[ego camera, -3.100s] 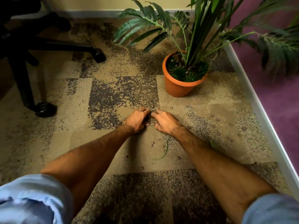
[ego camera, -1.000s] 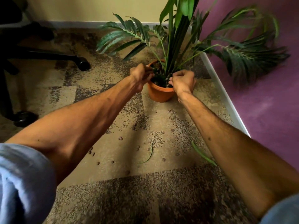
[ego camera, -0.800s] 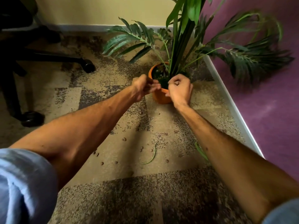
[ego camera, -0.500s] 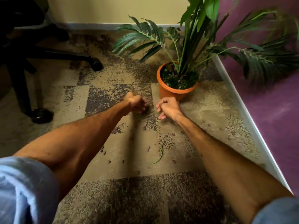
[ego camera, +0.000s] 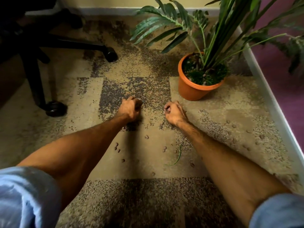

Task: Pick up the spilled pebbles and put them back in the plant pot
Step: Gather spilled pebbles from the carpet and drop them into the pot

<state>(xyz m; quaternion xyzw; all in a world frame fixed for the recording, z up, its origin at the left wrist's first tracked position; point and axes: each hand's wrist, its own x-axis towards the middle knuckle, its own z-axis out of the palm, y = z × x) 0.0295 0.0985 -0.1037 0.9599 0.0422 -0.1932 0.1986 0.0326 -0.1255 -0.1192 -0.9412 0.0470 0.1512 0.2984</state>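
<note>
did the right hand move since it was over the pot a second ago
Yes. The right hand has come back from above the plant pot to the carpet in front of it.

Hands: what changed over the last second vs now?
Both came away from the orange plastic plant pot and down to the patterned carpet. The left hand and right hand now rest curled among the small brown pebbles in front of the pot; what either grip holds cannot be made out. The pot, plant and black office chair base did not move.
</note>
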